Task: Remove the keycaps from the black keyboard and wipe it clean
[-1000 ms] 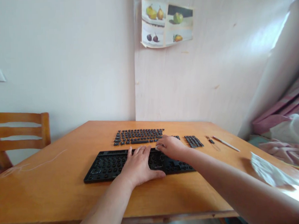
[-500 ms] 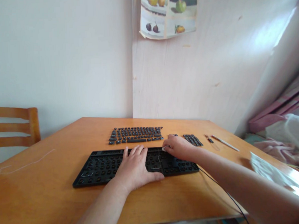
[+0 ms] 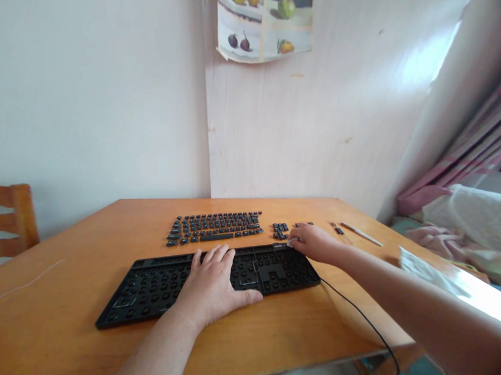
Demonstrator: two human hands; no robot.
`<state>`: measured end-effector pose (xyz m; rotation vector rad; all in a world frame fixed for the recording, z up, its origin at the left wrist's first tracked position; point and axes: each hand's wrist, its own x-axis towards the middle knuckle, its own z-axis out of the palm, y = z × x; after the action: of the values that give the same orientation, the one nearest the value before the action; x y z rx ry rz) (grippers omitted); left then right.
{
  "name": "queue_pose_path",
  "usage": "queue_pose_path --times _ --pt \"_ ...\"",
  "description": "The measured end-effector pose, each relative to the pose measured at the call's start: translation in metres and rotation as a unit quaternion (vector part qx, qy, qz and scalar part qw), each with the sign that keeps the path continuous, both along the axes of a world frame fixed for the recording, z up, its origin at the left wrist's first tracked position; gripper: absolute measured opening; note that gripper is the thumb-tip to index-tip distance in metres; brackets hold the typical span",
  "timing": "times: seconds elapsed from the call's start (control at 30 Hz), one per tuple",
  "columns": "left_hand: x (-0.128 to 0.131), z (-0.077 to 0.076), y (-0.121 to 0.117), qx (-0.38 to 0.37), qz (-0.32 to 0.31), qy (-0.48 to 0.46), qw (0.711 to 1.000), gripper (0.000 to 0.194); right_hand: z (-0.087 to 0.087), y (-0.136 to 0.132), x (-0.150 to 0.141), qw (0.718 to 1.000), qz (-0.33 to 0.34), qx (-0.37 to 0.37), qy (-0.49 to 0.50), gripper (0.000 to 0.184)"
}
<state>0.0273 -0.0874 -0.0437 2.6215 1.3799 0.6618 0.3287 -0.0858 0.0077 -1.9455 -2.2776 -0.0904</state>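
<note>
A black keyboard (image 3: pixel 278 271) with its keycaps off lies on the table, its switch sockets and a few metal wire stabilizers bare. My left hand (image 3: pixel 209 285) rests across its middle, fingers spread over the far edge and thumb stretched out along the near side. At the far right edge, my right hand (image 3: pixel 312 241) pinches a small white wad (image 3: pixel 293 241), perhaps tissue or cloth, and presses it on the frame near the top right corner. Most of the wad is hidden by the fingers.
Removed keycaps (image 3: pixel 214 226) stand in rows behind the keyboard, with a smaller keycap group (image 3: pixel 280 228) to the right. Further right lie a small dark tool (image 3: pixel 339 230) and a white pen-like stick (image 3: pixel 362 234). A black cable (image 3: pixel 357 305) runs off the front edge. A crumpled white sheet (image 3: pixel 427 276) lies right.
My right hand has slid rightward along the keyboard's far edge with the white wad, uncovering the number pad area. My left hand stays on the keyboard. The view has turned slightly right.
</note>
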Motion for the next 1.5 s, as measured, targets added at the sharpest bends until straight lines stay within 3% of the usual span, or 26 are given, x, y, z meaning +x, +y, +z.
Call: queue_pose_path --times 0.23,0.53,0.93,1.5 --pt "0.000 0.002 0.001 0.011 0.000 0.020 1.000 0.101 0.007 -0.013 0.024 0.998 -0.055 0.005 -0.002 0.021" --pt "0.002 0.004 0.000 0.013 0.005 0.029 0.999 0.100 0.014 -0.023 -0.004 0.996 0.005 0.009 -0.093 0.023" --pt "0.004 0.012 -0.005 0.013 0.011 0.085 0.996 0.107 0.040 -0.038 -0.037 0.963 0.015 -0.115 -0.242 0.030" --pt "0.005 0.011 -0.005 0.028 0.015 0.091 0.995 0.106 0.031 -0.074 -0.036 0.969 0.008 -0.100 -0.225 0.028"
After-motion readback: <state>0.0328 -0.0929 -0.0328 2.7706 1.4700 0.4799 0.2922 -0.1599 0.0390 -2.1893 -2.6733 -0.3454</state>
